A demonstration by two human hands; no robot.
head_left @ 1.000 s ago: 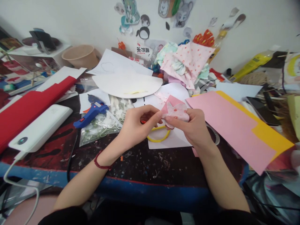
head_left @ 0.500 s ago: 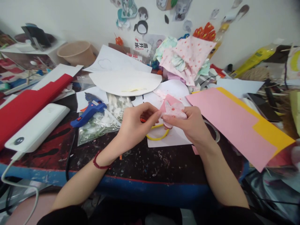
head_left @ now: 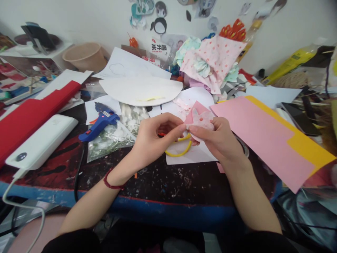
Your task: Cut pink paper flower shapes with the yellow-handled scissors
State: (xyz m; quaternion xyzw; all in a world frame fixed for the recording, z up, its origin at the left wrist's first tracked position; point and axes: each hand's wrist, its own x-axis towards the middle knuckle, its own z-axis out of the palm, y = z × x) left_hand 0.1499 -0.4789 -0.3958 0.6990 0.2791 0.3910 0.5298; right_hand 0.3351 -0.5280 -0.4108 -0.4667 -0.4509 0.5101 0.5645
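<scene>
My right hand (head_left: 222,137) grips a small piece of pink dotted fabric (head_left: 201,117) with a plain pink backing, its thumb pressed on the front. At the left edge of this piece, my left hand (head_left: 159,135) has thumb and forefinger pinched together; its other fingers are curled. Just below the hands a yellow ring (head_left: 179,154) lies on white paper (head_left: 195,158), partly covered by the fingers. A bit of something red shows behind the left hand, too hidden to name.
Left of my hands, a blue glue gun (head_left: 100,123) rests on a plastic bag (head_left: 113,146). A white power bank (head_left: 43,140) with a cable lies by red sheets (head_left: 34,116). Crumpled dotted fabric (head_left: 216,59) is piled behind; pink paper (head_left: 263,133) is on the right.
Both hands and the pink fabric piece have shifted slightly to the right in the view. The left pinch stays at the piece's left edge.
</scene>
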